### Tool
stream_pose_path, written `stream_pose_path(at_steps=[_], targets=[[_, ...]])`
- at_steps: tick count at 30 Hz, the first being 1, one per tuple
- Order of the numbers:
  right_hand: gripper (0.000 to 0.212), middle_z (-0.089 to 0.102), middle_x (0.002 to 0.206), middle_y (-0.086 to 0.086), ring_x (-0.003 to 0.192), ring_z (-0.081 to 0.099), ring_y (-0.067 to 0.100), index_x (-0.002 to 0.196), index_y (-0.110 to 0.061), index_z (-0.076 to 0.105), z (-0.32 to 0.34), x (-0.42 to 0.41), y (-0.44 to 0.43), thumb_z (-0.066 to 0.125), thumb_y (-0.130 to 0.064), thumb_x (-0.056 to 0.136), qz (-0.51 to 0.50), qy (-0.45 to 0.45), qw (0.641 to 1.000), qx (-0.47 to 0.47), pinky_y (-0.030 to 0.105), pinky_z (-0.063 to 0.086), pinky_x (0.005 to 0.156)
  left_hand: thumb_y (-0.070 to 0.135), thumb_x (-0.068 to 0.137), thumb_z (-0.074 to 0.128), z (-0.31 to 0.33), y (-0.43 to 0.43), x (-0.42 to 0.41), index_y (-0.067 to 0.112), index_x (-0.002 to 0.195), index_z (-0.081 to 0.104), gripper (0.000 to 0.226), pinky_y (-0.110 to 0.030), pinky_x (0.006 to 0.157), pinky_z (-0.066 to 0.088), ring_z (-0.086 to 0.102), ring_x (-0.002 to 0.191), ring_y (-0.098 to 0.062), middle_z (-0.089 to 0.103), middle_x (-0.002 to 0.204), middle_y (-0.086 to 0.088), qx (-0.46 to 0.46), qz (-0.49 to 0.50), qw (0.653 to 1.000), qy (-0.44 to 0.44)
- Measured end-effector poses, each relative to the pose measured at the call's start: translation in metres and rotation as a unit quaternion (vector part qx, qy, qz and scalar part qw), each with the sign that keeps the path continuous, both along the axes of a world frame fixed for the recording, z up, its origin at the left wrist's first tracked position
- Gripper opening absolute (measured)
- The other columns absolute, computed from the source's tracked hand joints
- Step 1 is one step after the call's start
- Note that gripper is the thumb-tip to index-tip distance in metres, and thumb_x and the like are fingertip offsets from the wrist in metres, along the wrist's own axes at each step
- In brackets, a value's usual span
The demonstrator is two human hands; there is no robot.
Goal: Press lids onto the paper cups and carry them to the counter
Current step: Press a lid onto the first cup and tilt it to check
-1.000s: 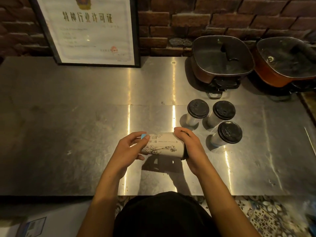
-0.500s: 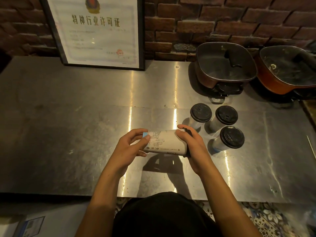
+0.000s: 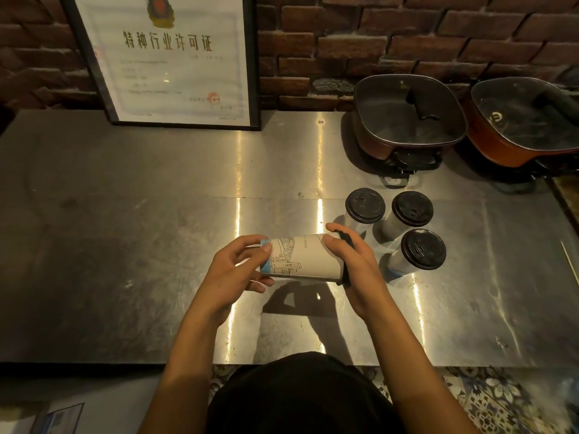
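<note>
While the steel table holds three lidded cups just right of the hands, the fourth cup lies sideways above it, long axis left-right. Left hand grips its base; right hand clamps the black lid end. Lid mostly hidden by fingers, so seating is unclear.

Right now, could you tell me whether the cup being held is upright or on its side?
On its side: the paper cup lies horizontally between both hands, base left, black lid right.
</note>
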State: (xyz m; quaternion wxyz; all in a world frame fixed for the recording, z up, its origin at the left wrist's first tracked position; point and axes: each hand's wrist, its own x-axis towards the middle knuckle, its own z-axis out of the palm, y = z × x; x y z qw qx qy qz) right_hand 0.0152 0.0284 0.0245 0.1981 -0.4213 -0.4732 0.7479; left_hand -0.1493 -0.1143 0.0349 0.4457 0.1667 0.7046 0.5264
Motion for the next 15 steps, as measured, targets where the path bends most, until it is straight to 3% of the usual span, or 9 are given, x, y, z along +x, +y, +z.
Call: stream_pose_path(at_steps=[4, 10, 15], targets=[[0.049, 0.059, 0.129, 0.006, 0.113, 0.062, 0.027, 0.126, -0.032, 0.063, 0.0015, 0.0023, 0.0010, 0.069, -0.043, 0.079, -0.008, 0.007, 1.000, 0.006, 0.018, 0.052, 0.059, 0.027, 0.096, 0.066, -0.0027, -0.0021, -0.0017, 0.030, 0.128, 0.062, 0.032, -0.031, 0.072, 0.063, 0.072, 0.107, -0.036, 0.065, 0.131, -0.004, 0.015, -0.028, 0.999, 0.008], [0.048, 0.058, 0.127, 0.005, 0.113, 0.061, 0.027, 0.126, -0.032, 0.065, -0.0008, 0.0052, -0.0007, 0.070, -0.042, 0.079, -0.012, 0.009, 1.000, 0.017, 0.018, 0.052, 0.058, 0.034, 0.098, 0.061, 0.0011, 0.0015, 0.0027, 0.026, 0.130, 0.062, 0.034, -0.029, 0.064, 0.062, 0.078, 0.082, -0.031, 0.066, 0.124, -0.008, -0.017, -0.019, 1.000, -0.016], [0.045, 0.062, 0.124, 0.009, 0.106, 0.064, 0.025, 0.123, -0.030, 0.067, -0.0015, 0.0080, -0.0009, 0.069, -0.041, 0.080, -0.022, 0.009, 1.000, 0.003, 0.019, 0.051, 0.057, 0.022, 0.096, 0.067, -0.0006, -0.0057, 0.0030, 0.031, 0.124, 0.065, 0.030, -0.032, 0.077, 0.064, 0.071, 0.112, -0.024, 0.068, 0.127, 0.004, 0.029, -0.029, 0.999, 0.021]])
